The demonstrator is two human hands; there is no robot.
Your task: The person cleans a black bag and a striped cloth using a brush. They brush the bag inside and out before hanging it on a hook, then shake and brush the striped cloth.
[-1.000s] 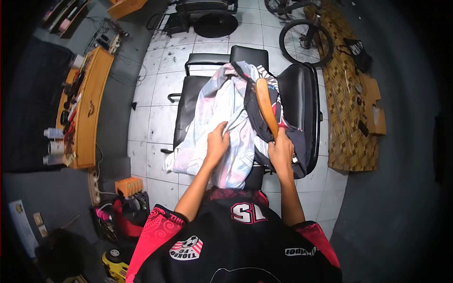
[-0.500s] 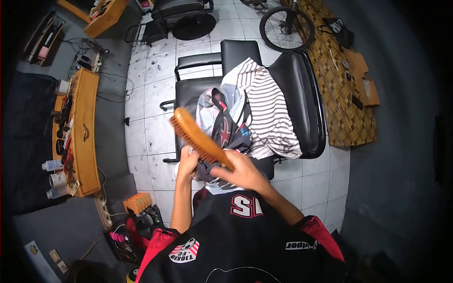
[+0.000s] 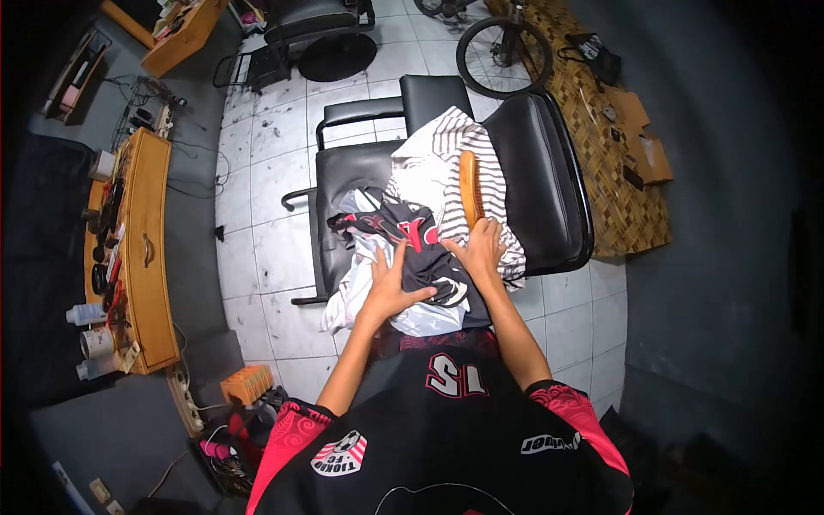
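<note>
My right hand (image 3: 482,254) grips the handle end of a wooden brush (image 3: 469,184). Its bristles face right, over a white cloth with dark stripes (image 3: 493,176). With fingers spread, my left hand (image 3: 393,287) rests on a bunched dark grey garment (image 3: 421,268) with red and white print. The thumb of my right hand is near this garment's right side. Pale grey fabric lies crumpled under and around the dark garment. All of this cloth lies on a black padded chair (image 3: 356,167).
At left is a wooden drawer cabinet (image 3: 154,257) with bottles and tools on top. A woven-pattern bench (image 3: 592,172) stands at right, with a cardboard box (image 3: 639,142). A bicycle wheel (image 3: 504,60) is beyond the chair. An orange box (image 3: 246,384) sits lower left.
The brush has swung from the left over the dark garment to the right over the striped cloth. My left hand has opened and now lies on the garment, which is spread lower.
</note>
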